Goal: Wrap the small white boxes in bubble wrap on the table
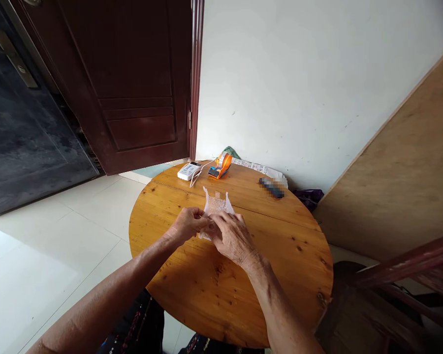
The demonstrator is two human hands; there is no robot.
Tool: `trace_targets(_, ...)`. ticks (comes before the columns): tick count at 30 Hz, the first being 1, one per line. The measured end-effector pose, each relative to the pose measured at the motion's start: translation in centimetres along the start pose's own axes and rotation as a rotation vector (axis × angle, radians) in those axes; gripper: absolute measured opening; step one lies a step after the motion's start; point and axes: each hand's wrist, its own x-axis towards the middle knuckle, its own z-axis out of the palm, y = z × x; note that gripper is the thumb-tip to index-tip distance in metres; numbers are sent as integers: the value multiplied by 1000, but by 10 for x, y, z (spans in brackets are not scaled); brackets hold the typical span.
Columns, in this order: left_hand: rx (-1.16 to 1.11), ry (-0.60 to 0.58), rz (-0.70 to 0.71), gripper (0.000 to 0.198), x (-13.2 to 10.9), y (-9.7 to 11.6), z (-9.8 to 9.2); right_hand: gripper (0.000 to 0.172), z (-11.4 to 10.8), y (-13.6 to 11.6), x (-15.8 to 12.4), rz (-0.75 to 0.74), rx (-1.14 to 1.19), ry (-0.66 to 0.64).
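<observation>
A clear sheet of bubble wrap (216, 204) lies on the round wooden table (273, 275), its far corners sticking up. My left hand (190, 223) pinches the near left edge of the wrap, thumb and fingers pressed together. Over the right part of the wrap, my right hand (231, 233) lies palm down with its fingers stretched across the plastic, close to the left fingertips. Whether anything is inside the wrap is hidden under my hands.
An orange tape dispenser (220, 164) stands at the table's far side. Left of it is a white device (188, 171) with a white cable. A dark, blurred-out object (271, 188) lies far right. Behind are a wall (280, 88) and a brown door (133, 73).
</observation>
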Motion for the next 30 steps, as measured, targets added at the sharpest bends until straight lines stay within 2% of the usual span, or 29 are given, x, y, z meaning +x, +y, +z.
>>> trace_targets(3,150,-85,112,12,-7,8,2,35,0,6,-3,21,161,55)
trace_targets(7,388,-199,316,16,-13,11,-2,30,-2,17,-7,47,259,95)
trace_targets(9,535,-139,392,20,-13,8,0,29,-2,23,-7,85,243,128)
trace_targets(12,751,29,525,18,-10,-2,6,24,-1,32,-7,171,197,217)
trace_targets(16,856,137,760,12,-2,-16,10,15,-2,44,-9,348,198,299)
trace_targets(17,848,136,813,11,0,-19,8,20,-3,46,-10,408,210,294)
trace_targets(20,806,73,924,8,7,-23,4,49,-7,50,-13,580,259,208)
trace_targets(23,775,6,957,10,12,-25,2,69,-9,50,-17,667,322,66)
trace_targets(26,775,-21,937,12,14,-26,3,76,-4,47,-20,694,343,-33)
trace_targets(30,753,-50,957,15,17,-30,5,71,8,40,-23,745,297,-28)
